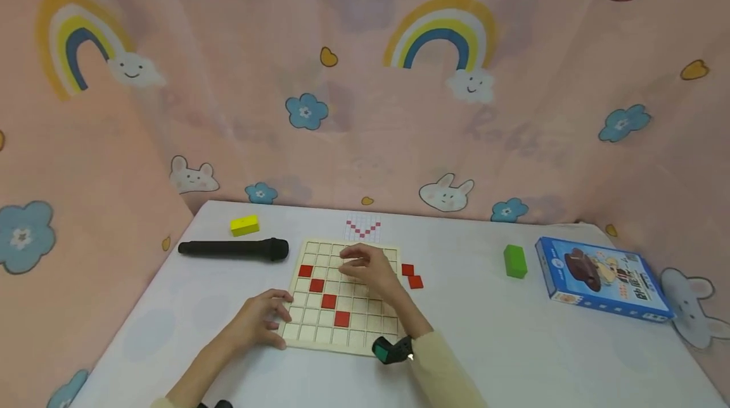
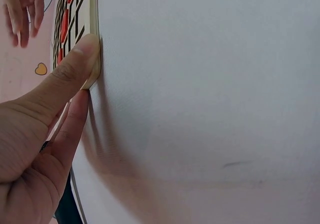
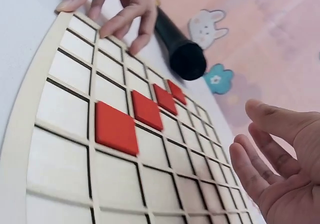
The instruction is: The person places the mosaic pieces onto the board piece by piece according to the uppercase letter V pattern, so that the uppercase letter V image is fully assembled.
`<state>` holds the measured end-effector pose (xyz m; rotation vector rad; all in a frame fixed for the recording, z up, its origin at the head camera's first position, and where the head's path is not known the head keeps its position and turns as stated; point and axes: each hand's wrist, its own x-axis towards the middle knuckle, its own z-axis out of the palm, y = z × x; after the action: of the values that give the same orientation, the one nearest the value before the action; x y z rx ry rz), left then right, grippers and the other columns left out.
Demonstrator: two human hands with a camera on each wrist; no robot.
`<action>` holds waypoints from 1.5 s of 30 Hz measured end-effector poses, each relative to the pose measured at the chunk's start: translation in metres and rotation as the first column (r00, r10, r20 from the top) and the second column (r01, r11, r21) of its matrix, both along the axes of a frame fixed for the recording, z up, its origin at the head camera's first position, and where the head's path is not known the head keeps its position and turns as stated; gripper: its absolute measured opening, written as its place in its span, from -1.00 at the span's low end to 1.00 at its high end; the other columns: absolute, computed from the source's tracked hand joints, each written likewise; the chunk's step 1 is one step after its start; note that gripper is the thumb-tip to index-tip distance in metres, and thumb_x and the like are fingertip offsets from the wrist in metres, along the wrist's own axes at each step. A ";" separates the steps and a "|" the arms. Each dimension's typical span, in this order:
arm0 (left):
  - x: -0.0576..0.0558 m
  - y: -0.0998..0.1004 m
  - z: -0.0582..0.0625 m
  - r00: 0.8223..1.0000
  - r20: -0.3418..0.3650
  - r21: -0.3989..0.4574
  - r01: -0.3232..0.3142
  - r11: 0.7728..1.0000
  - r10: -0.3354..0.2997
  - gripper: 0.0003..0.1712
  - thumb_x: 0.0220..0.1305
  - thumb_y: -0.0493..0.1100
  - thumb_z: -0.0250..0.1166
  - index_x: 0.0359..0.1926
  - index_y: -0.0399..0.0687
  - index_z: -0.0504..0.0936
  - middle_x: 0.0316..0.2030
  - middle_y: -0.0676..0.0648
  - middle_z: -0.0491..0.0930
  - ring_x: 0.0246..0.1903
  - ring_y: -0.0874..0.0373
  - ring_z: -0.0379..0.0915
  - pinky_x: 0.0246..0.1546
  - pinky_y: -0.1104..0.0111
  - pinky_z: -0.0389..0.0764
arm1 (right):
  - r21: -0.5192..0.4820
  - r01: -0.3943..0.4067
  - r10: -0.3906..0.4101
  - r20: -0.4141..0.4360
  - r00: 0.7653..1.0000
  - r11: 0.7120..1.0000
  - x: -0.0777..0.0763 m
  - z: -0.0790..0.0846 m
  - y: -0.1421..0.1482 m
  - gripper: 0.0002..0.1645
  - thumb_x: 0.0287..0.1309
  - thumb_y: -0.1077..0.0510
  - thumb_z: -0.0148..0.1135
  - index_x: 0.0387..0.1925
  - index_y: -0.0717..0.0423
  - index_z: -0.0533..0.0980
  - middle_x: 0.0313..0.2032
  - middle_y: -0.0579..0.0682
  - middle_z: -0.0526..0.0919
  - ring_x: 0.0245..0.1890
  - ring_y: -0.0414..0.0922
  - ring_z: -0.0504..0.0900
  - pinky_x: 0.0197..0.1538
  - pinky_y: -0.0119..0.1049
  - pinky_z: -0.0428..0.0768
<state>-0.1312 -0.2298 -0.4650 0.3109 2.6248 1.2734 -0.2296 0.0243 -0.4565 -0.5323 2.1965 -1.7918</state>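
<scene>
A pale wooden grid board (image 1: 308,332) lies on the white table, with several red square tiles (image 3: 116,128) set in its cells along a diagonal. At the board's near left corner my left hand (image 1: 259,321) grips the edge, thumb (image 2: 82,51) on one side of the corner and fingers along the other. Above the far middle of the board hovers my right hand (image 1: 367,267), fingers loosely bent. In the right wrist view nothing shows between its thumb (image 3: 272,115) and fingers. Two loose red tiles (image 1: 416,282) lie just right of the board.
Behind the board is a small paper grid (image 1: 363,228) with a red V-shaped pattern. A black microphone (image 1: 228,249) and a yellow block (image 1: 244,225) lie at the left. To the right stand a green block (image 1: 515,261) and a blue box (image 1: 604,278). A patterned pink curtain (image 1: 365,142) hangs behind.
</scene>
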 end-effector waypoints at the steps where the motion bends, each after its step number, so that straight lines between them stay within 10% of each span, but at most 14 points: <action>1: 0.001 0.001 0.000 1.000 0.001 -0.004 -0.005 1.000 0.005 -0.58 -0.43 -0.43 0.60 -0.43 -0.20 0.62 0.06 -0.24 0.47 0.02 -0.19 0.39 -0.29 0.45 0.67 | 0.017 -0.003 0.003 -0.010 1.000 1.000 0.002 0.004 0.012 -0.63 0.14 0.26 0.32 -0.01 0.30 0.52 -0.01 0.25 0.58 -0.08 0.06 0.62 -0.07 -0.28 0.66; 7: 0.005 0.000 0.001 1.000 -0.013 -0.012 -0.022 1.000 0.022 -0.56 -0.47 -0.42 0.60 -0.43 -0.20 0.62 0.05 -0.24 0.47 0.01 -0.19 0.41 -0.29 0.46 0.67 | 0.208 0.046 -0.031 -0.076 0.997 0.977 0.008 0.012 0.089 -0.60 0.11 0.28 0.34 0.01 0.25 0.52 -0.02 0.19 0.58 -0.07 0.06 0.58 -0.06 -0.26 0.65; 15: 0.002 0.003 0.000 1.000 -0.008 0.017 0.014 1.000 -0.013 -0.55 -0.49 -0.42 0.61 -0.43 -0.22 0.62 0.04 -0.27 0.46 0.01 -0.23 0.39 -0.30 0.45 0.68 | 0.407 0.102 -0.048 -0.140 0.989 0.908 0.000 -0.018 0.149 -0.54 -0.05 0.30 0.45 -0.04 0.21 0.55 -0.12 0.07 0.62 -0.22 -0.06 0.52 -0.18 -0.36 0.64; 37: -0.003 -0.001 -0.001 0.998 -0.040 0.069 0.059 0.996 -0.056 -0.57 -0.44 -0.42 0.60 -0.42 -0.23 0.60 0.05 -0.30 0.44 0.02 -0.24 0.38 -0.27 0.45 0.67 | 0.454 -0.001 0.100 -0.195 0.976 0.891 -0.011 -0.024 0.146 -0.67 -0.05 0.19 0.47 -0.18 0.10 0.61 -0.30 -0.08 0.61 -0.36 -0.13 0.45 -0.38 -0.47 0.49; 45: 0.001 0.000 -0.002 0.998 -0.039 0.045 0.043 0.998 -0.041 -0.57 -0.45 -0.43 0.60 -0.43 -0.22 0.61 0.04 -0.29 0.45 0.00 -0.21 0.40 -0.29 0.46 0.67 | 0.430 0.089 -0.018 -0.167 0.986 0.899 0.005 -0.014 0.147 -0.71 0.00 0.29 0.39 -0.17 0.19 0.58 -0.24 -0.01 0.64 -0.31 -0.12 0.58 -0.20 -0.41 0.65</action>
<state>-0.1303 -0.2301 -0.4669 0.3993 2.6086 1.3278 -0.2247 0.1715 -0.4704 -0.5281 2.6380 -1.2454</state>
